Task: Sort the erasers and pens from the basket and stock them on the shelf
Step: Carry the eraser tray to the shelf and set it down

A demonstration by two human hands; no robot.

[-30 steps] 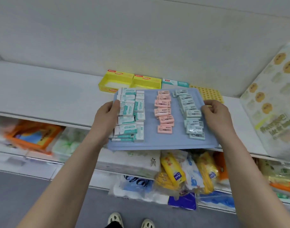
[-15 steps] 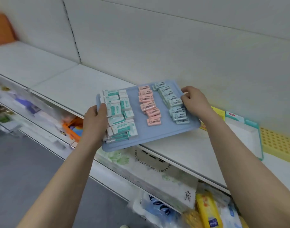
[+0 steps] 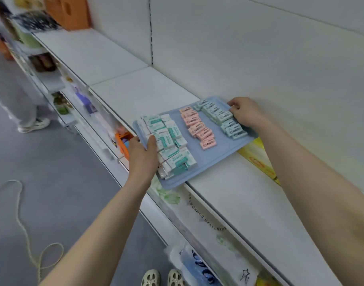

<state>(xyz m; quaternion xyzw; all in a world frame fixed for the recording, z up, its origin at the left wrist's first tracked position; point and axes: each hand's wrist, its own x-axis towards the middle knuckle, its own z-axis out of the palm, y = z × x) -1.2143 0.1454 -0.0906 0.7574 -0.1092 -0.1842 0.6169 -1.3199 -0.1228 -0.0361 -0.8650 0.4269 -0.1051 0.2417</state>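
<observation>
- Your left hand (image 3: 142, 159) clamps the blue tray (image 3: 218, 153) at its 8 o'clock edge, thumb on the teal-white erasers (image 3: 170, 145). Your right hand (image 3: 247, 114) curls over its 2 o'clock edge.
- The 7 o'clock corner overhangs the shelf (image 3: 249, 203); let go now and it may tip.
- Tilting could slide the pink erasers (image 3: 197, 126) out of their row.

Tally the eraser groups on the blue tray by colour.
White-and-teal erasers: 1 group
Pink erasers: 1 group
Pale green erasers: 1 group
Total: 3 groups on the tray
</observation>
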